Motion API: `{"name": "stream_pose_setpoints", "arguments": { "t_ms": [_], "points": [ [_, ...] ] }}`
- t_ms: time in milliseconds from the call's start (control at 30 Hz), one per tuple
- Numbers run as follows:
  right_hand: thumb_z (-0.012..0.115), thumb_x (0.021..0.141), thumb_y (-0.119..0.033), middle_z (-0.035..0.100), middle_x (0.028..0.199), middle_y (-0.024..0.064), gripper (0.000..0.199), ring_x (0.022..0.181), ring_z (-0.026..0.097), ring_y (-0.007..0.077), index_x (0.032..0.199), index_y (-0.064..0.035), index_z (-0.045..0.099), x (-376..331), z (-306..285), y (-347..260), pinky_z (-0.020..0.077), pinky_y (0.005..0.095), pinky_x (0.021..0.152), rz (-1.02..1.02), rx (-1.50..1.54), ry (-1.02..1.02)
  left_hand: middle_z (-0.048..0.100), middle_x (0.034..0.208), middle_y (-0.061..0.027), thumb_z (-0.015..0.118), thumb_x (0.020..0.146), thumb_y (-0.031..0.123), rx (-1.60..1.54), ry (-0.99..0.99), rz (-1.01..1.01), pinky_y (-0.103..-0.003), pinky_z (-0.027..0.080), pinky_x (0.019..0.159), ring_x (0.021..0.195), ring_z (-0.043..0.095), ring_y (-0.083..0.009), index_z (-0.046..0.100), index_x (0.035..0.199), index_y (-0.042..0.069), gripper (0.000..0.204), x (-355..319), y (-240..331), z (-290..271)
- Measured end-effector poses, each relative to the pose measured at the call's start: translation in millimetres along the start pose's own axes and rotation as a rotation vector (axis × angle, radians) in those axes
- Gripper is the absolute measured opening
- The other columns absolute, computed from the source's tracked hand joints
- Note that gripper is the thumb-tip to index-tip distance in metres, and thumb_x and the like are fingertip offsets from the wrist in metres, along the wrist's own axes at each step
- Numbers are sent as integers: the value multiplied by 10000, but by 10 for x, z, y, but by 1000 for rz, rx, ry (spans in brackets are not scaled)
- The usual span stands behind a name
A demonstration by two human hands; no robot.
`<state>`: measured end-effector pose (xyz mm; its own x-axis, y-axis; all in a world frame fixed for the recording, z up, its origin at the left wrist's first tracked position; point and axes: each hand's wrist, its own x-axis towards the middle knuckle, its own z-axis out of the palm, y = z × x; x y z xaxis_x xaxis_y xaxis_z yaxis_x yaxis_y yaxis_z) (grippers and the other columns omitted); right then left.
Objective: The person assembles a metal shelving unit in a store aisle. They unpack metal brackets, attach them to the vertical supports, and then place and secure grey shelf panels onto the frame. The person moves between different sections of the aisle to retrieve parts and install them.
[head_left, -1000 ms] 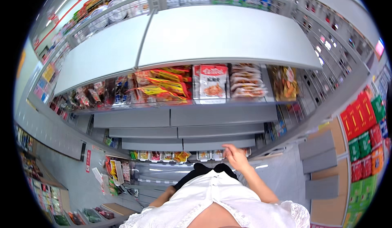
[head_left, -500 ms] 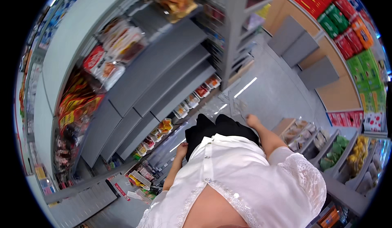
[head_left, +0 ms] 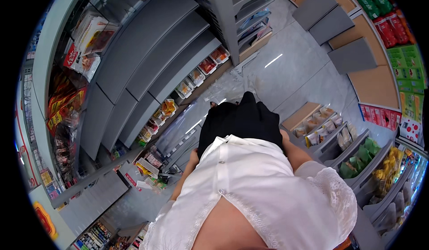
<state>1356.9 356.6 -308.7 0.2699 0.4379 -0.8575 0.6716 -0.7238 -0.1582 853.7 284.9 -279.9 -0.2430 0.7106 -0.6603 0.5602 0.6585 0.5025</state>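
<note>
Grey shelves [head_left: 147, 66] carry snack packets [head_left: 91, 31].

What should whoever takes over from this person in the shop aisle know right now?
Left hand: only its edge shows at the hip beside the black skirt; I cannot tell whether it holds anything.
Right hand: hidden behind the skirt; only the bare right forearm shows.
Things: the tall grey metal shelf unit stands on the left, with small orange and yellow snack packets on its lowest shelf. The low grey tiered rack of bagged snacks is on the right. A clear plastic sheet lies on the floor ahead.
Done: nothing visibly picked up.
Left: the packets all sit on their shelves, untouched.
</note>
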Motion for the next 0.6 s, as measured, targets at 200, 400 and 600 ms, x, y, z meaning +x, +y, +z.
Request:
{"name": "stream_pose_setpoints", "arguments": {
  "t_ms": [200,400,600],
  "points": [
    [461,855,-278,596,1130,231,380,1063,580,360,1031,-1,652,120,-500,-236,458,446,899,-143,-320,10,680,901,-166,528,826,111,162,-84,-61,-367,481,761,844,644,-267,650,992,18,226,-177,500,-76],
    [399,866,-154,605,1125,220,337,1048,586,380,1031,-15,658,558,-348,-423,479,460,870,-209,-290,84,689,875,-124,511,834,69,-143,-40,-174,-324,489,750,819,641,-203,663,950,6,201,-49,238,-37],
    [417,861,-125,622,1103,205,316,1030,603,358,1027,-39,672,401,-444,-683,485,455,867,-221,-336,113,679,877,-107,480,889,104,36,5,1,-328,501,701,758,638,-210,641,956,15,196,250,-509,146]
  ]
}}
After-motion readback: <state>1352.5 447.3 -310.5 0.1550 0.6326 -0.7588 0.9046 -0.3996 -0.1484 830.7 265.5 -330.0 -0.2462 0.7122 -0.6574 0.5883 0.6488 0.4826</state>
